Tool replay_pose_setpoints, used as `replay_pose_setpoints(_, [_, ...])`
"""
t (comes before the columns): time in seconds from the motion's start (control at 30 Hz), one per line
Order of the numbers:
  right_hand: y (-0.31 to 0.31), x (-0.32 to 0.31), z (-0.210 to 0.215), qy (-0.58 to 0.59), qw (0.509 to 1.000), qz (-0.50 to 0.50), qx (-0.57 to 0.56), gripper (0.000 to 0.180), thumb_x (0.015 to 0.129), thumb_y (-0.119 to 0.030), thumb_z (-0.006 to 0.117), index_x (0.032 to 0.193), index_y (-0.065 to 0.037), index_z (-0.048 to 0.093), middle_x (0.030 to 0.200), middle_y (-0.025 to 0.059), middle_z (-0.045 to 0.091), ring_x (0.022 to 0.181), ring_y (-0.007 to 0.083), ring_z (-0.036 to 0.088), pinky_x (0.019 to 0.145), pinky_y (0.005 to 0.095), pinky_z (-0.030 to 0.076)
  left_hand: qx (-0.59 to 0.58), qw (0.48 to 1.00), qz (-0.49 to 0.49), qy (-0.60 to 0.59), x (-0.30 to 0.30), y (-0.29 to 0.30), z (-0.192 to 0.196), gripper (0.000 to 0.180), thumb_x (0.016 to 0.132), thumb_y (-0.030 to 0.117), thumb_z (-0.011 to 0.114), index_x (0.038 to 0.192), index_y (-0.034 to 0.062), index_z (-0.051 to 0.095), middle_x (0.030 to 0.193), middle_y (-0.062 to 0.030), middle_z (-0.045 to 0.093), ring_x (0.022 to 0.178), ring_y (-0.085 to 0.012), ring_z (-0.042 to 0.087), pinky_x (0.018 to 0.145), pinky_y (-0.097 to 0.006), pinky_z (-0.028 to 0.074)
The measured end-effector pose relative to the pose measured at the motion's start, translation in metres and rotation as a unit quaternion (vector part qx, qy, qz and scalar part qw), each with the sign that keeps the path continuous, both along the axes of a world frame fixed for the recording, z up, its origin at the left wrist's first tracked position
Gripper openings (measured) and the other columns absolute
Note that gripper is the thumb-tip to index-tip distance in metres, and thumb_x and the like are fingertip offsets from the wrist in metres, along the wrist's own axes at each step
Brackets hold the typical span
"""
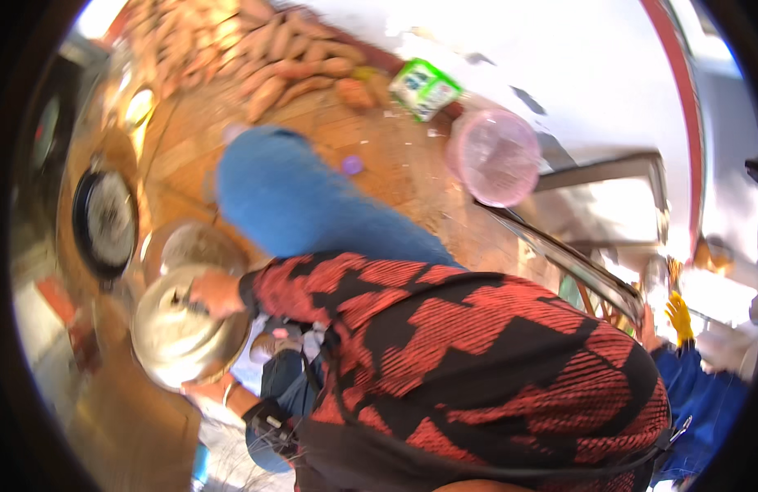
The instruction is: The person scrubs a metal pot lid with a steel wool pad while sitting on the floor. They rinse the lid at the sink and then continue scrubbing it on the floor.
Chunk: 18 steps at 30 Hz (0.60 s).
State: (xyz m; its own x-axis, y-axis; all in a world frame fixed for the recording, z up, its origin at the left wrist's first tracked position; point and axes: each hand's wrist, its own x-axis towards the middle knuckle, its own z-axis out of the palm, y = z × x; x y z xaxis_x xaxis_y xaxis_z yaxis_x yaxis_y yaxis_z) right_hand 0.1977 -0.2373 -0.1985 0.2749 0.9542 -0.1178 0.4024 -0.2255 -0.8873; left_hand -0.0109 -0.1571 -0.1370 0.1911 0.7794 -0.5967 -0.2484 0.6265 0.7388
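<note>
**Hand on the metal lid**

While the view is blurred and tilted, one hand (217,293) grips the knob of a round metal lid (182,334), which lies flat at lower left, directly under the grip. I cannot tell which hand this is; the other is hidden. Another pot (192,245) sits just beyond, a black pan (106,220) farther left, sweet potatoes (264,57) well apart.

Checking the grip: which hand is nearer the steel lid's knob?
Right. The right hand rests on the knob atop the steel lid; the left hand sits lower, at the lid's near rim.
</note>
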Motion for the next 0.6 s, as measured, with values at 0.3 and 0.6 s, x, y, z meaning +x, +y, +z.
replay_pose_setpoints(0.3, [0.009, -0.018, -0.01, 0.098, 0.985, -0.108, -0.094, 0.033, 0.084, -0.015, 0.072, 0.111, -0.001, 0.056, 0.154, 0.0251, 0.035, 0.141, 0.0397, 0.036, 0.11, 0.0412, 0.036, 0.055, 0.997, 0.003, 0.052, 0.006, -0.024, -0.021, 0.075, 0.102, 0.053, 0.045, 0.15, -0.0032, 0.033, 0.15, -0.0161, 0.041, 0.134, -0.0276, 0.042, 0.113, -0.041, 0.034])
replay_pose_setpoints(0.6, [0.089, -0.125, 0.102, 0.022, 0.982, 0.063, 0.179, 0.045, 0.082, -0.007, 0.067, 0.126, -0.009, 0.059, 0.141, 0.0103, 0.055, 0.121, 0.0375, 0.049, 0.104, 0.042, 0.043, 0.248, 0.919, -0.024, 0.306, -0.082, 0.064, -0.016, 0.081, 0.098, 0.064, 0.044, 0.142, -0.0036, 0.041, 0.142, -0.0164, 0.048, 0.125, -0.0309, 0.051, 0.106, -0.044, 0.043])
